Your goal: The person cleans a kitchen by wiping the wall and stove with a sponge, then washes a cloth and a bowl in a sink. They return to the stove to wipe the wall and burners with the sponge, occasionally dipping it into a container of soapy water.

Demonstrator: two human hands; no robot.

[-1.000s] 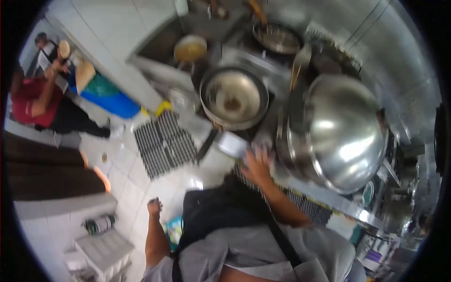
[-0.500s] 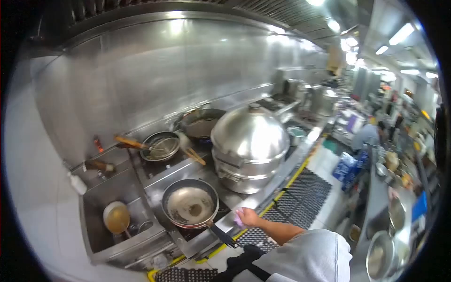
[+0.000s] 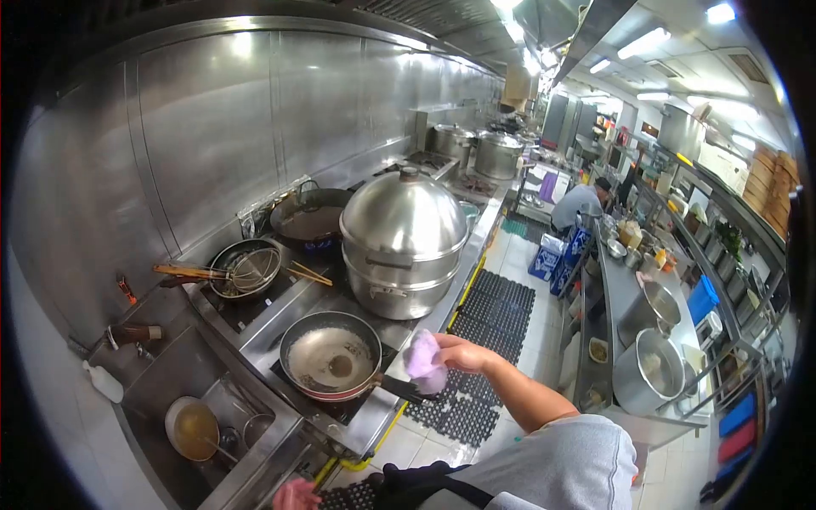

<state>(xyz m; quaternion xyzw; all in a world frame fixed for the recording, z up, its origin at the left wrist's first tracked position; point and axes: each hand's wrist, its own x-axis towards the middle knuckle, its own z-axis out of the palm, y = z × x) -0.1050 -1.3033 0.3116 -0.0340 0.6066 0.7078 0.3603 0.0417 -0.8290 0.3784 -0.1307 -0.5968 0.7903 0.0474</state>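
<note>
My right hand (image 3: 463,353) is closed around a crumpled purple cloth (image 3: 425,361), held above the floor mat beside the stove's front edge. Just left of the cloth, a frying pan (image 3: 331,353) sits on the front burner. Its worn, pale inside has a dark spot in the middle, and its black handle (image 3: 401,389) points toward me below the cloth. The cloth appears apart from the handle. My left hand is out of view. At the bottom edge shows a pink cloth (image 3: 296,493); what supports it cannot be seen.
A large domed steamer (image 3: 404,246) stands right behind the pan. A wok (image 3: 310,217), a pan with a wire strainer (image 3: 246,268) and chopsticks (image 3: 310,274) are farther back. A sink (image 3: 153,399) holds a ladle-like bowl. Another person (image 3: 578,204) bends at the right-hand counter.
My view has swung right, so the stove now appears farther left. My right hand has lifted the purple cloth higher beside the pan. The pink cloth has come into sight.
</note>
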